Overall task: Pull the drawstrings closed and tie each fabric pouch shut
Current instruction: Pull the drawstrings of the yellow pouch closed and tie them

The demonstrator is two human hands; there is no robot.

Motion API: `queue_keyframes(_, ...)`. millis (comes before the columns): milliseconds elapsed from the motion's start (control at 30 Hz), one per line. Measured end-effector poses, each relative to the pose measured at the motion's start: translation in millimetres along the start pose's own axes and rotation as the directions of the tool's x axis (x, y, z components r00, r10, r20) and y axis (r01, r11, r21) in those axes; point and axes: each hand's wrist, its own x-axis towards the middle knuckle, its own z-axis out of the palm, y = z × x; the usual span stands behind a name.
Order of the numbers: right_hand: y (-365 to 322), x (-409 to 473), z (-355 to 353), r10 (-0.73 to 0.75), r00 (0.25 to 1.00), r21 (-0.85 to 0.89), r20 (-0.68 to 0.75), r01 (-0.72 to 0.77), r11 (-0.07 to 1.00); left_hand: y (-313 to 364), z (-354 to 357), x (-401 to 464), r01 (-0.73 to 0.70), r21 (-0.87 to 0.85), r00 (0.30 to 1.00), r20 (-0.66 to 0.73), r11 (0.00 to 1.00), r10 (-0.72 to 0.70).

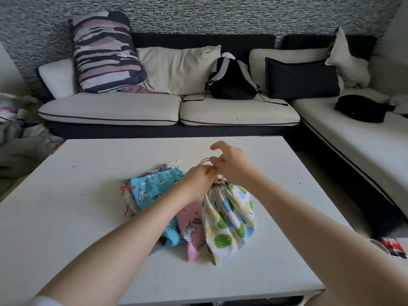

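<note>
A white pouch printed with green and blue trees (229, 219) lies on the white table (88, 217), its mouth gathered tight at the far end. My left hand (198, 180) and my right hand (229, 164) meet just above that mouth, both pinching its pale drawstring (202, 162), which loops out past my fingers. A pink unicorn pouch (193, 228) lies partly under the tree pouch. Left of it sits a blue unicorn pouch (152, 188), on top of a grey pouch (130, 200) with red strings. My forearms cover parts of the blue and pink pouches.
A white and dark sofa (167, 107) wraps around the far side and right of the table, with cushions, a black backpack (231, 80) and a black bag (362, 108). Clutter lies on the floor at left (19, 120). A red packet (395, 248) sits at the right edge.
</note>
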Motion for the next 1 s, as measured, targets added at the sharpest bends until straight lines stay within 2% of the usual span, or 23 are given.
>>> queue_keyframes(100,3.2,-6.0,-6.1,0.065,0.995,0.037,0.08,-0.069,0.997,-7.4,-2.0,1.4,0.047,-0.115,0.999,-0.009,0.992,-0.048)
queue_keyframes(167,4.2,-8.4,-11.4,0.065,0.993,0.081,0.102,-0.073,0.994,-8.8,-1.9,2.2,0.059,-0.126,0.998,-0.007,0.99,-0.06)
queue_keyframes(233,6.0,-6.5,-15.2,0.053,0.995,0.076,0.083,-0.059,0.995,-8.1,-0.4,3.4,0.06,-0.099,0.998,-0.015,0.993,-0.062)
queue_keyframes(333,11.8,-0.3,-14.2,0.14,0.99,0.215,-0.021,-0.132,0.968,-3.1,3.1,2.9,0.026,-0.04,0.997,-0.066,0.999,-0.029)
queue_keyframes(400,14.6,2.4,-12.8,0.259,0.965,0.413,-0.048,-0.217,0.885,-2.4,6.2,3.0,-0.012,-0.046,0.992,-0.124,0.999,0.006)
queue_keyframes(467,17.6,1.5,-11.4,0.334,0.942,0.617,0.011,-0.269,0.739,-4.4,8.5,3.3,-0.046,-0.126,0.984,-0.175,0.991,0.024)
queue_keyframes(500,19.9,0.8,-10.1,0.335,0.941,0.659,0.041,-0.278,0.699,-5.3,8.6,2.8,-0.055,-0.184,0.982,-0.189,0.981,0.02)
queue_keyframes(600,25.8,-4.2,-6.7,0.228,0.965,0.459,0.13,-0.262,0.849,-9.6,7.0,1.4,-0.064,-0.297,0.982,-0.19,0.953,0.006)
queue_keyframes(667,27.8,-7.1,-2.7,0.169,0.968,0.441,0.186,-0.236,0.866,-12.4,6.3,1.7,-0.069,-0.293,0.983,-0.182,0.954,0.015)
queue_keyframes(767,28.1,-7.2,1.9,0.151,0.981,0.466,0.122,-0.191,0.864,-15.4,6.8,4.1,-0.051,-0.291,0.985,-0.17,0.955,0.0)
queue_keyframes(867,25.5,-5.6,3.3,0.033,0.999,0.408,0.008,-0.033,0.913,-15.5,5.8,4.2,-0.037,-0.294,0.988,-0.154,0.955,-0.009)
queue_keyframes(933,24.4,-5.7,-1.8,-0.13,0.991,0.2,-0.016,0.13,0.971,-15.7,4.7,3.5,-0.032,-0.291,0.991,-0.133,0.956,-0.007)
queue_keyframes(1000,26.2,-4.2,-5.5,-0.277,0.961,-0.029,0.021,0.278,0.96,-16.7,4.3,2.9,-0.025,-0.293,0.994,-0.112,0.956,-0.009)
